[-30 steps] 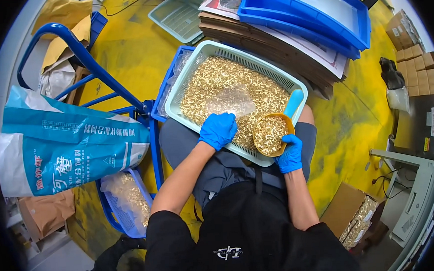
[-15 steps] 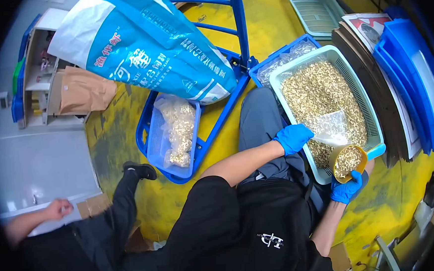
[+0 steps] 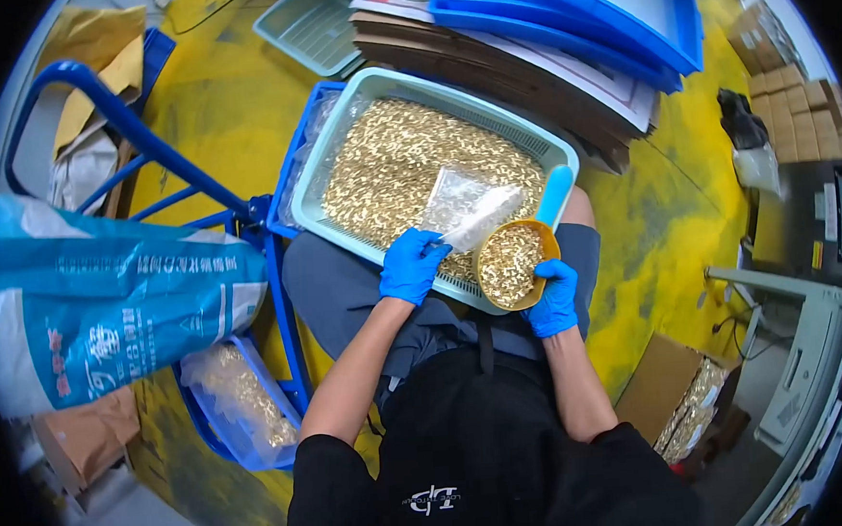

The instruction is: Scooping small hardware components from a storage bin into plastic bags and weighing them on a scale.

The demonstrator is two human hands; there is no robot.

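Note:
A pale green basket (image 3: 313, 194) full of small brass-coloured parts (image 3: 405, 163) rests on my lap. My left hand (image 3: 412, 265), in a blue glove, pinches a small clear plastic bag (image 3: 466, 212) over the basket's near side. My right hand (image 3: 553, 298), also gloved in blue, holds an orange bowl (image 3: 510, 265) heaped with the same brass parts, right beside the bag's mouth. A light blue handle (image 3: 556, 195) sticks up just behind the bowl.
A blue hand truck (image 3: 160, 168) carries a big blue-and-white sack (image 3: 105, 302) at my left. A blue bin with bagged parts (image 3: 242, 404) lies below it. Flat cardboard and blue trays (image 3: 570, 13) are stacked ahead. An open carton of filled bags (image 3: 680, 401) stands at right.
My view swung left toward the sack and back to the basket. The clear bag is now lifted in my left hand beside the bowl, which stays in my right.

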